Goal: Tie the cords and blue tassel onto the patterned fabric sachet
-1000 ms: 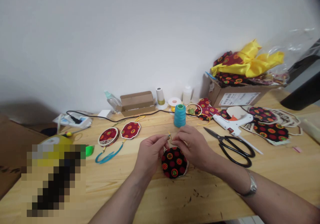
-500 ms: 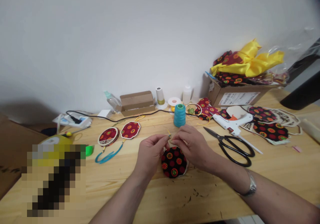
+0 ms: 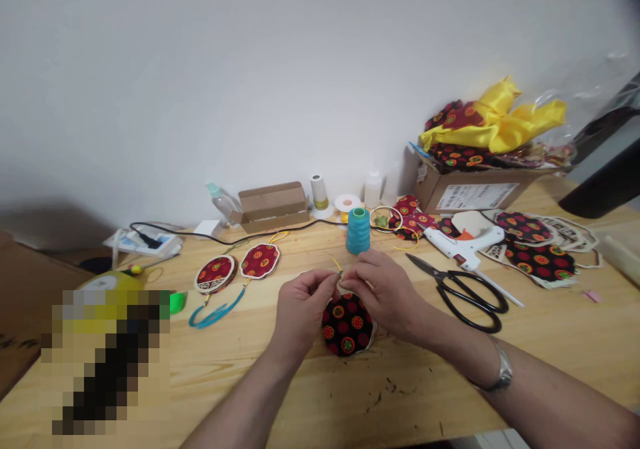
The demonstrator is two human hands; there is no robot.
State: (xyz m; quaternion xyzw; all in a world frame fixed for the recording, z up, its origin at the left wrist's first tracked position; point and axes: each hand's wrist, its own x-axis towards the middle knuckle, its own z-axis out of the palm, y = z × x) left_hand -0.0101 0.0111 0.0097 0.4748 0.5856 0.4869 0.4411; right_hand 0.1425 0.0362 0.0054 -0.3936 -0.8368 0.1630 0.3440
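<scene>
A scalloped ornament (image 3: 349,329), covered in black cloth with red and orange flowers, lies on the table under my fingers. At its top edge a thin yellow cord (image 3: 337,263) sticks up. My left hand (image 3: 304,305) pinches the cord near its base, fingers closed. From the other side my right hand (image 3: 383,292) is closed in a pinch at the same spot, fingertips nearly touching the left ones. The exact knot or join is hidden by the fingers. Just behind them stands a cone of teal thread (image 3: 358,232).
Black scissors (image 3: 463,292) and a white glue gun (image 3: 463,245) lie to the right. Two red ornaments (image 3: 260,261) with teal tassels are at left. A cardboard box (image 3: 465,192) of fabric stands back right, and a black cable (image 3: 270,232) runs along the back.
Both hands stay at the ornament's top edge, with only slight finger movement on the cord. The view has shifted a little.
</scene>
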